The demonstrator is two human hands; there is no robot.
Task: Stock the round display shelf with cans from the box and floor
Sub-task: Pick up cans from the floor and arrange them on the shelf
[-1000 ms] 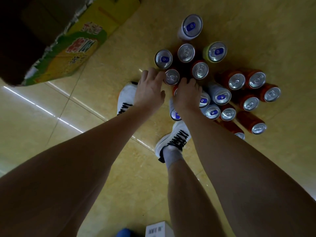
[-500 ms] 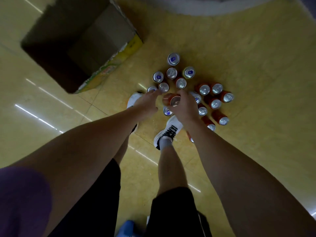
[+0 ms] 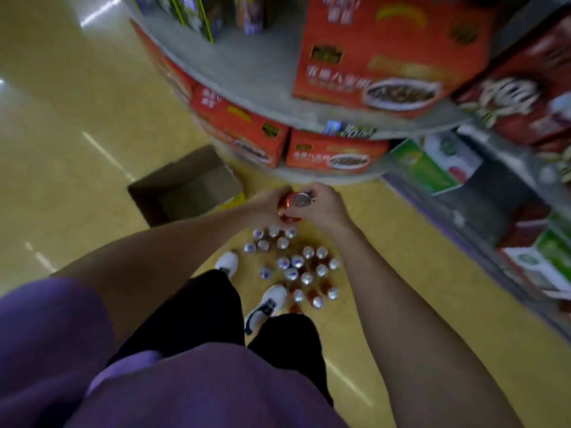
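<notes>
I hold a red can [image 3: 292,205] between both hands at about knee height, its silver top facing me. My left hand [image 3: 266,208] grips its left side and my right hand [image 3: 324,206] curls round its right side. Below them several cans [image 3: 296,267], red ones and blue-tabbed ones, stand upright on the yellow floor by my white shoes. The round display shelf [image 3: 265,84] curves ahead, with a bare grey stretch on its middle tier. An open cardboard box [image 3: 185,188] sits on the floor to the left; its inside looks dark.
Red cartons [image 3: 386,54] stand on the round shelf's tiers, with dark packs at the top left. A straight shelf [image 3: 494,186] with green and white boxes runs along the right. The frame is motion-blurred.
I have risen from a crouch over the floor cans. The red can lifted by my right hand is now held by both hands, and the round shelf has come into view.
</notes>
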